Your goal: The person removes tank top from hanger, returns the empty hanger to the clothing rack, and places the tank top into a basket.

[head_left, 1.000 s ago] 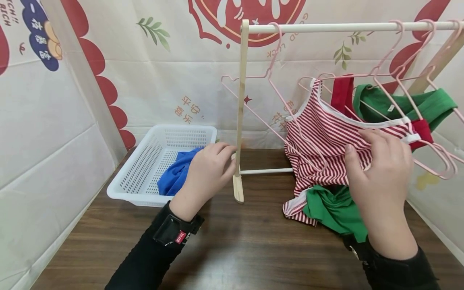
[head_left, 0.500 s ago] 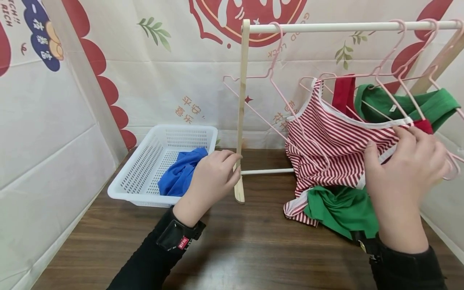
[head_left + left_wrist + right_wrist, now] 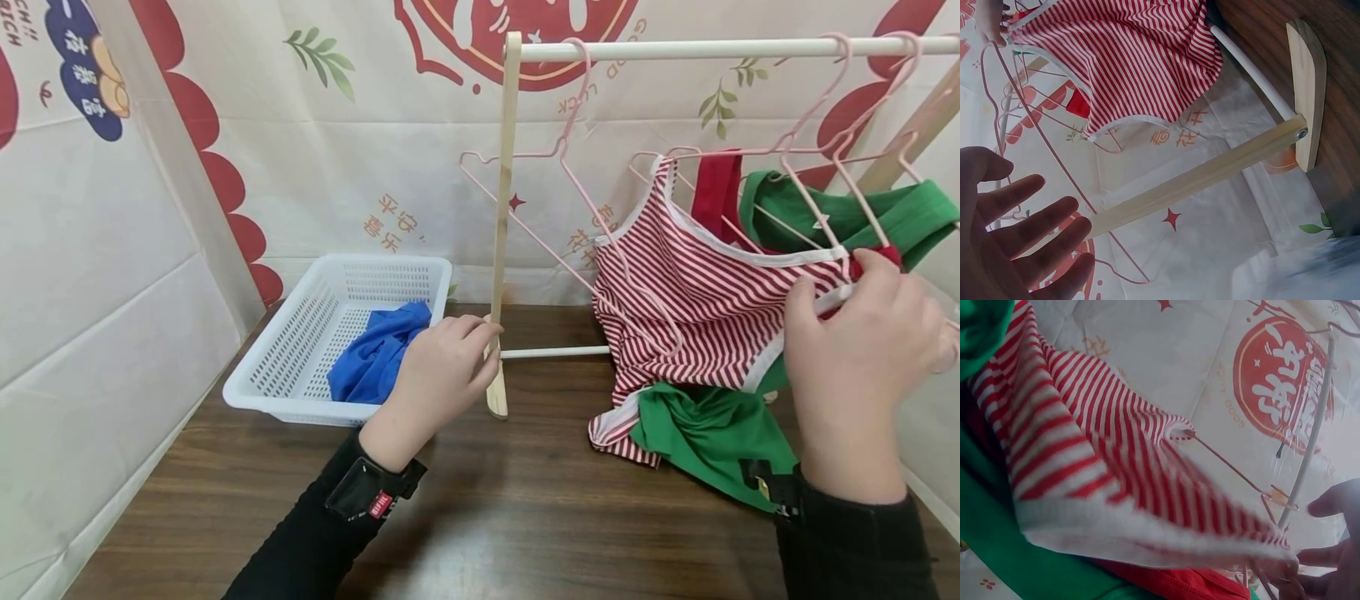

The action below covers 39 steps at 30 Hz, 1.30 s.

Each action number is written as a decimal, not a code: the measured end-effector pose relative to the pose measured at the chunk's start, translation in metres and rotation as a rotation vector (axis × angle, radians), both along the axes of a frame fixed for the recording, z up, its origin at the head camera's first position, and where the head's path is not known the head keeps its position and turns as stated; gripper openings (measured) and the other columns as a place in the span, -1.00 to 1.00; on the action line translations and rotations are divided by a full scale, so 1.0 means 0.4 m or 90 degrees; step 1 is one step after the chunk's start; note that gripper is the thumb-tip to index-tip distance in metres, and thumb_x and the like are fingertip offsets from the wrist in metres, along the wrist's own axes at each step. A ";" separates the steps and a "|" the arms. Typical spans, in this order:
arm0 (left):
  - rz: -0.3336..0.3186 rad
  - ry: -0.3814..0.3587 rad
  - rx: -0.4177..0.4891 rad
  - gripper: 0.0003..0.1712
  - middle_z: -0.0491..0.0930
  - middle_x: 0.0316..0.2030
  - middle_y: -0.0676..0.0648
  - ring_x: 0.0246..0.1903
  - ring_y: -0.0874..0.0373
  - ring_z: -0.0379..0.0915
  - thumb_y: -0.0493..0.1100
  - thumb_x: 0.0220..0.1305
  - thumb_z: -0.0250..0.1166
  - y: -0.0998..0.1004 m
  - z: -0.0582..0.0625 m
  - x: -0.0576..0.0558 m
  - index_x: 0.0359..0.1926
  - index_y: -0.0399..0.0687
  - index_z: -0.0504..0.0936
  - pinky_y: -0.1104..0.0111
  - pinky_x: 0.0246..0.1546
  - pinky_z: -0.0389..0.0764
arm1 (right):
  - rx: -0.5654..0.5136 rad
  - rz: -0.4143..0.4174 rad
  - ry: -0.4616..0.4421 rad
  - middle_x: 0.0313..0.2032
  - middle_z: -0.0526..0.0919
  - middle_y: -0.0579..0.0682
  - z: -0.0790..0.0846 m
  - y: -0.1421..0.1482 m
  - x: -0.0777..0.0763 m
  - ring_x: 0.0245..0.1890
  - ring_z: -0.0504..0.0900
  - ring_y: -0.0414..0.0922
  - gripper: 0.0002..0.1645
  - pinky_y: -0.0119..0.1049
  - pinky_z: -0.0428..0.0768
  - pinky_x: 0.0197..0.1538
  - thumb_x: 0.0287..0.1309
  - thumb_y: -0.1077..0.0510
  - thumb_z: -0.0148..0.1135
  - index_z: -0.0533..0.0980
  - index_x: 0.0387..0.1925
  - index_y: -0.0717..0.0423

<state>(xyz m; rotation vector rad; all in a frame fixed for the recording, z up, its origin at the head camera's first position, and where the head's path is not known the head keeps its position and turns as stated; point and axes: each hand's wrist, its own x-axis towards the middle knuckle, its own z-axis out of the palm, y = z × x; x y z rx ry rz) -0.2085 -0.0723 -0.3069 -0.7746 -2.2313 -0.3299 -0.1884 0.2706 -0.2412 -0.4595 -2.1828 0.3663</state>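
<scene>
A red-and-white striped tank top [image 3: 705, 292] with white trim hangs from a pink hanger [image 3: 817, 200] on the rack's rail. My right hand [image 3: 870, 358] holds its right strap end, where the white edge stretches to a point at the fingers [image 3: 1310, 581]. The thumb stands apart from the cloth in the right wrist view. My left hand [image 3: 442, 367] is beside the rack's wooden post [image 3: 504, 208], its fingers spread and relaxed in the left wrist view. A bare pink hanger [image 3: 570, 158] hangs near that post.
Left of the rack stands a white perforated basket [image 3: 262, 367] holding a blue cloth [image 3: 375, 358]. Behind the striped top hang a red garment [image 3: 716, 192] and a green garment [image 3: 840, 212]. Green cloth [image 3: 705, 433] droops low over the table [image 3: 487, 500].
My right hand has moved to the right along the striped top to its strap end. The left hand has barely shifted beside the post. The head view has tilted slightly.
</scene>
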 end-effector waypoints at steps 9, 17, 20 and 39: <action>0.009 0.008 0.005 -0.74 0.59 -0.27 0.00 -0.34 0.15 0.47 -0.09 0.15 0.14 -0.002 -0.008 0.000 -0.16 -0.05 0.60 0.36 -0.47 0.50 | 0.014 -0.067 -0.223 -0.14 0.36 0.43 0.002 0.027 -0.024 -0.19 0.35 0.37 -0.32 0.16 0.34 -0.43 0.23 -0.10 -0.25 0.25 0.11 0.42; 0.012 0.007 0.010 -0.73 0.58 -0.27 0.00 -0.35 0.15 0.47 -0.08 0.16 0.14 -0.006 -0.009 0.001 -0.15 -0.05 0.60 0.35 -0.45 0.51 | 0.014 -0.071 -0.298 -0.35 0.39 0.45 0.001 0.046 -0.043 -0.45 0.37 0.37 -0.41 0.01 0.27 -0.61 0.27 -0.04 -0.24 0.23 -0.06 0.50; 0.016 -0.001 0.007 -0.71 0.58 -0.26 0.00 -0.34 0.15 0.47 -0.06 0.18 0.10 -0.008 -0.009 0.001 -0.14 -0.05 0.60 0.37 -0.44 0.51 | 0.008 -0.064 -0.311 -0.32 0.37 0.47 0.004 0.044 -0.044 -0.42 0.36 0.39 -0.41 0.02 0.28 -0.59 0.26 -0.01 -0.22 0.19 0.00 0.50; 0.023 -0.017 0.025 -0.69 0.58 -0.24 0.00 -0.30 0.16 0.48 -0.05 0.21 0.08 -0.020 -0.018 -0.001 -0.11 -0.05 0.59 0.36 -0.39 0.52 | -0.003 -0.018 -0.203 -0.54 0.44 0.34 -0.001 0.029 -0.050 -0.42 0.33 0.35 -0.30 0.04 0.27 -0.54 0.27 -0.16 -0.36 0.40 -0.31 0.44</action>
